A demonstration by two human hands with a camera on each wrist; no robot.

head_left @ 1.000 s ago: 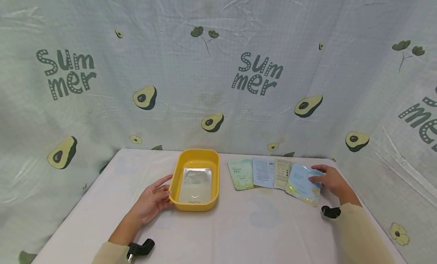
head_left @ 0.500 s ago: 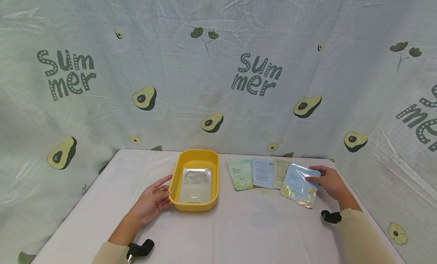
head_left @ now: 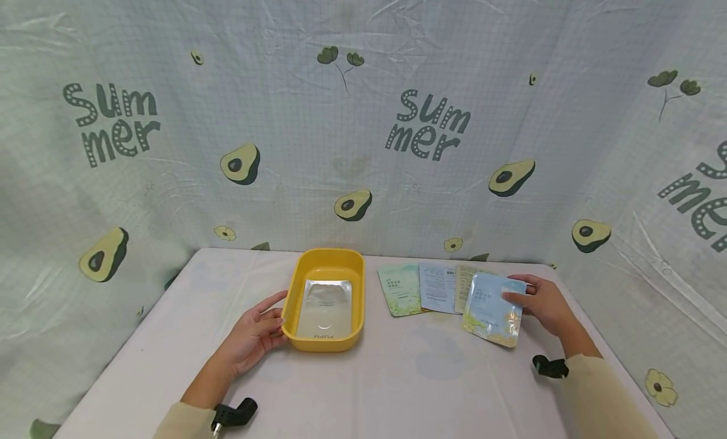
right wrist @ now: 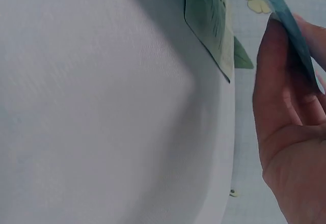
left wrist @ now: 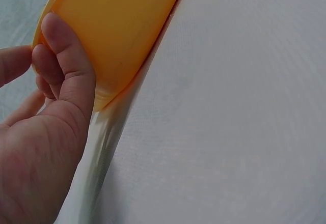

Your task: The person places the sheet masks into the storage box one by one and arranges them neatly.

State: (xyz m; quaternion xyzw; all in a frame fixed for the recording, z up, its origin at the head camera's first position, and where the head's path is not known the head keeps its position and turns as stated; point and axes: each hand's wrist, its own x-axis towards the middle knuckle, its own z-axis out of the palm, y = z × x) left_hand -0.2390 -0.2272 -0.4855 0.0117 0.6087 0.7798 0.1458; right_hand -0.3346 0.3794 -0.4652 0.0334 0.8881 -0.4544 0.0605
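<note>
My right hand (head_left: 544, 305) pinches a light blue sheet mask packet (head_left: 487, 310) by its right edge, the thumb on its printed face. In the right wrist view this packet (right wrist: 291, 20) appears edge-on, raised off the table, between thumb and fingers. My left hand (head_left: 257, 333) holds the left rim of a yellow tray (head_left: 359, 300), near its front corner. The left wrist view shows the fingertips (left wrist: 57, 30) against the tray's outer wall (left wrist: 122, 25). Inside the tray lies a silvery-white packet (head_left: 325, 313).
A green packet (head_left: 400, 291), a pale blue packet (head_left: 437, 289) and a beige packet (head_left: 463, 291) lie overlapping in a row right of the tray. They rest on a white-covered table (head_left: 397, 382). A printed curtain (head_left: 284, 111) rises behind it.
My right hand has moved a little left with the blue packet, which now turns more upright and overlaps the beige one further. The left hand and tray have stayed put.
</note>
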